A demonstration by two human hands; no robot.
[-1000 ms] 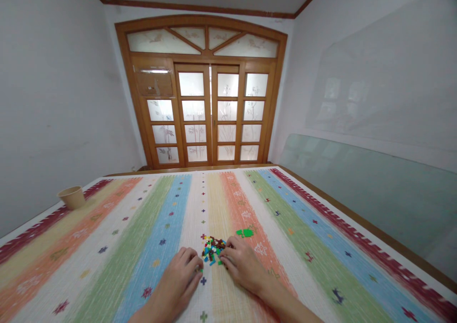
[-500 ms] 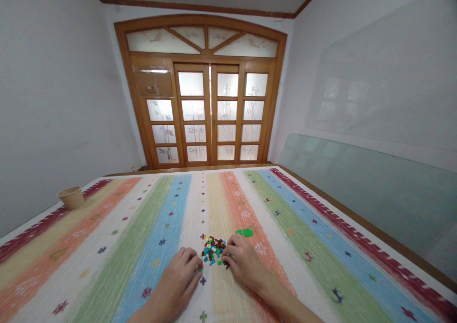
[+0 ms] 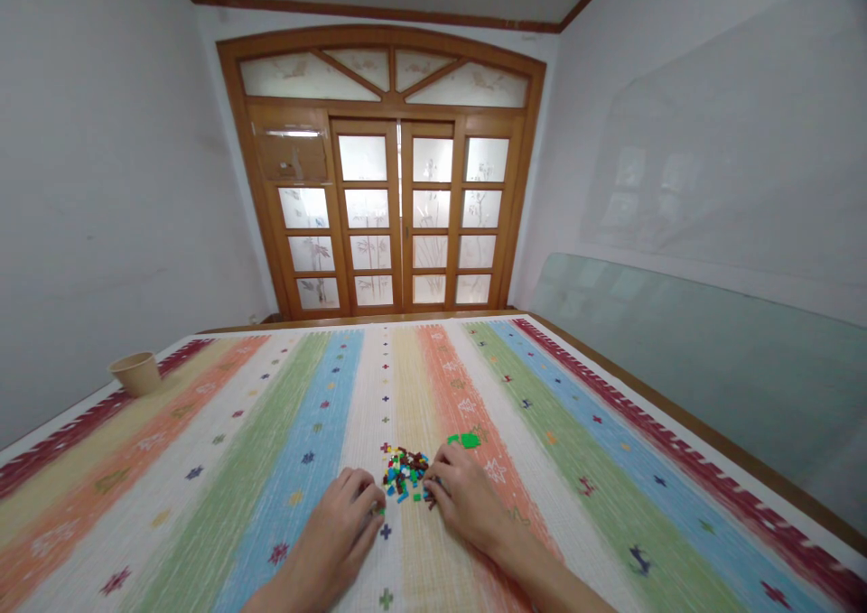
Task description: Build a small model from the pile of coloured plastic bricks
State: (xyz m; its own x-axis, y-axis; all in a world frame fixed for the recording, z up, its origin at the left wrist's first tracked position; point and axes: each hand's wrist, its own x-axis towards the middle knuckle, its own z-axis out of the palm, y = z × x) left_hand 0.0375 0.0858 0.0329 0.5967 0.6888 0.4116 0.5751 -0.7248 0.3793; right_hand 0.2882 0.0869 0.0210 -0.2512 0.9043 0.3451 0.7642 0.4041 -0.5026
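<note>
Head cam here, so everything's placed off the pile [image 3: 405, 470] of tiny coloured bricks, which sits on the striped cloth [image 3: 264, 469] over the desk [image 3: 406, 319]. It's a mix of brown, blue, green, yellow, red and white bits, with a few loose ones along its near side.

Left hand [image 3: 349, 518] rests on the cloth just left of the pile and a bit nearer, fingers curled in. A small green bit [image 3: 382, 511] shows by the fingertips, but can't tell if the grip is pinching it or just next to it. Right hand [image 3: 467, 496] is at the pile's right edge, fingers bent, blocking the view of whatever's under them. Some brown bits [image 3: 431, 502] poke out by the fingertips; can't tell if that grip is pinching anything either.

Nearest clutter: some green pieces [image 3: 469, 441] just beyond the pile to the right, past the right hand's knuckles. Paper-looking cup [image 3: 135, 376] is well off to the left of the pile and farther back. Way behind the pile are wooden doors [image 3: 366, 207] with patterned panes, and a pale green panel [image 3: 677, 333] stands far right of it.
</note>
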